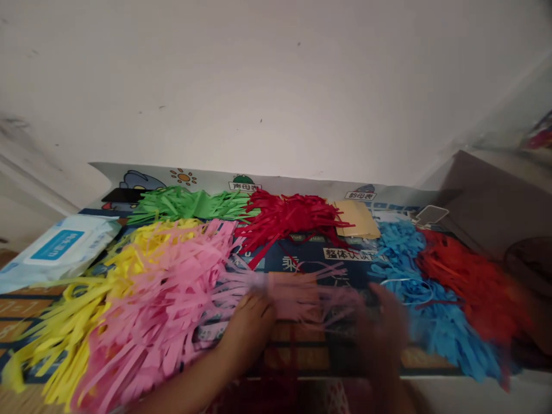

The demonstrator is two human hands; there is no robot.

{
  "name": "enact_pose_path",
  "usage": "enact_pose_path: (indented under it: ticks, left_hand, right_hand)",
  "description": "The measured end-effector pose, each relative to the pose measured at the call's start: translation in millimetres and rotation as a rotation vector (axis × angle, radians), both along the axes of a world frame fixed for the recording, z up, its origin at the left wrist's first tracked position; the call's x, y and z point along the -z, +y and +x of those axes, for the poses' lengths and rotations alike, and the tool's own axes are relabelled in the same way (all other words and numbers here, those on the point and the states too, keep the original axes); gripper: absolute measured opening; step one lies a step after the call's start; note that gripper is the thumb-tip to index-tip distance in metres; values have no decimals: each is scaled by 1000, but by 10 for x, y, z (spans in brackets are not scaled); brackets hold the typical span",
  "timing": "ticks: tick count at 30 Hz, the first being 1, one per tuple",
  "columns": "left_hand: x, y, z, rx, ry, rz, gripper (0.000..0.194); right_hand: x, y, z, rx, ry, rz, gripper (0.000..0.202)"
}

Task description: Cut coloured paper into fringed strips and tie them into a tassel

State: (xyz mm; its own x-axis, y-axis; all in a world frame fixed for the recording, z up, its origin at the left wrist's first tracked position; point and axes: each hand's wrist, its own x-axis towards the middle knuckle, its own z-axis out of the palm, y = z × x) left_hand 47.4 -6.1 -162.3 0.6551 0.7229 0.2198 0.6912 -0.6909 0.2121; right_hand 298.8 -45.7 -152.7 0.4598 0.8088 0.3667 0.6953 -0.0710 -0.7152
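Centre stage, the pale pink fringed piece [297, 296] lies across the printed mat [297, 353], between two hands! The left hand [250, 325] is at its left part, fingers bent downward; whether they grip or merely press, there's no telling. Over on the right, the right hand [383, 325] is a blur near the fringe's other end, its opening and any hold impossible to call. Pink strips [172, 293] crowd the left side, yellow strips [73, 328] beyond them, red strips [297, 215] behind, and blue strips [435, 310] out right!
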Motion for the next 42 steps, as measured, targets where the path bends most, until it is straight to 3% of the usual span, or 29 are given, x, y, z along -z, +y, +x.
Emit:
enact_pose_path:
  ticks: [4,7,10,13,17,20,23,37,40,42]
  left_hand:
    - [-134,22,119,58,24,-109,21]
    - [-145,24,94,52,47,-153,27]
    - [-101,44,-30,-1,26,-147,25]
    - [-85,124,-129,-110,-26,-192,19]
    - [-121,321,-125,-267,-74,-261,22]
    - [-142,458,-79,-324,-29,-249,28]
    - [-141,525,-49,-362,18,-241,21]
    - [-110,562,4,-388,139,-222,21]
    - [-127,556,7,-409,126,-165,12]
    - [-134,575,9,-337,133,-52,11]
  right_hand:
    - [63,3,-489,-648,-218,-63,40]
    - [112,154,-577,-822,-260,-145,32]
    - [79,281,-436,-908,-236,-213,28]
    - [25,415,-341,-842,-202,-312,20]
    - [42,672,-413,-670,-236,-375,19]
    - [104,806,-490,-617,-298,-385,17]
    - [160,837,-513,-592,-342,-399,15]
    - [172,837,-539,-536,-487,-453,19]
    - [150,867,-497,-504,-542,-422,21]
    - [109,856,-450,-460,-573,-370,21]
